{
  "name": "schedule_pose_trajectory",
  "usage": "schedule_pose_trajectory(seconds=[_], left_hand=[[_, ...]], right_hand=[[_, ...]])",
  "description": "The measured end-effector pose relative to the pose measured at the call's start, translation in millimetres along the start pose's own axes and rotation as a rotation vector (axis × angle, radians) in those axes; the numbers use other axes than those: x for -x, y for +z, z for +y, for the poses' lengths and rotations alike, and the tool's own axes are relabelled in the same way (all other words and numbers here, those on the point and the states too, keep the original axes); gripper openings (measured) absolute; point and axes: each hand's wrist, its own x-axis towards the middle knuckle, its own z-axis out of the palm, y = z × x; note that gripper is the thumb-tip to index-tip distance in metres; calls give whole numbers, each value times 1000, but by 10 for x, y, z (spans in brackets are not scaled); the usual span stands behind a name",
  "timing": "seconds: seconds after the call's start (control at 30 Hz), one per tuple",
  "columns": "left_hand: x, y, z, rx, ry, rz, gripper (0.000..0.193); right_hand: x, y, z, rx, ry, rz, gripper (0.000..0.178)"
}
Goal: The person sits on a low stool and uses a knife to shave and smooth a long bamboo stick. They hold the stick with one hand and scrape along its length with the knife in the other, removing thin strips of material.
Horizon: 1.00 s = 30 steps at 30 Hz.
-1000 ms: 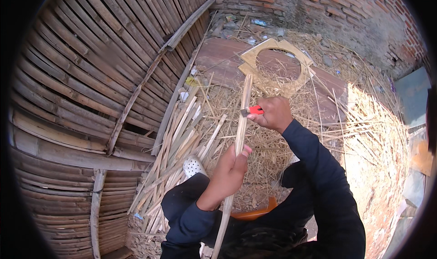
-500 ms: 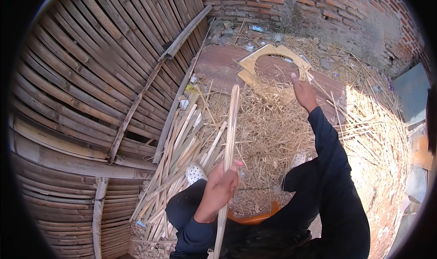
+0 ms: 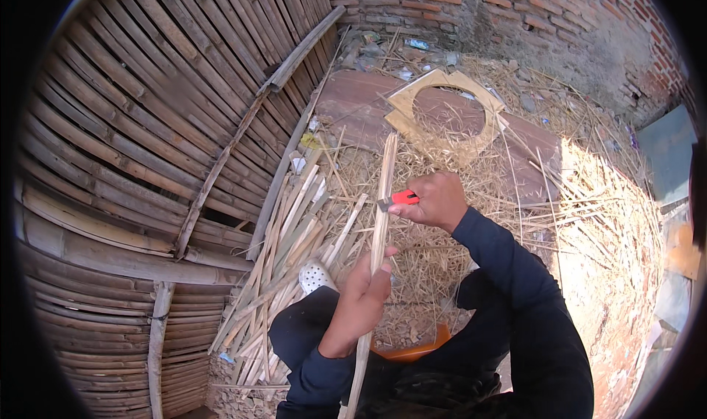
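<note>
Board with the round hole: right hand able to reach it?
Probably yes; only loose shavings show between the right hand and the board, though that hand holds a red-handled blade.

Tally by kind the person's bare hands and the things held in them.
Hands: 2 (left hand, right hand)
Long pale strip, in the left: 1
Red-handled blade, in the right: 1
Total: 4

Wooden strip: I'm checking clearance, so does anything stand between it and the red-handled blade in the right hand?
Nothing visible does: the right hand holds the blade across the strip, beyond the left hand.
</note>
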Motion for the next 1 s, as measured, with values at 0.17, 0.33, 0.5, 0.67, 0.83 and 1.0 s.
schedule_pose_trajectory(seconds=[0.17,0.33,0.5,0.67,0.83,1.0], left_hand=[[-6,-6,-15,-45,23,-33,30],[301,291,-252,-173,195,-420,31],[108,-80,-113,124,-30,-54,35],[91,-104,-78,101,-27,4,36],[92,-88,-220,-107,96,63,36],[86,-81,-231,-199,98,76,34]], right_hand=[[-74,43,180,52,18,-1,66],[-236,-160,1504,214,798,-19,80],[-73,-312,1434,-33,762,38,80],[12,-257,-86,-64,127,-161,65],[32,-88,-179,-20,-31,-106,62],[-37,74,45,16,-31,-13,63]])
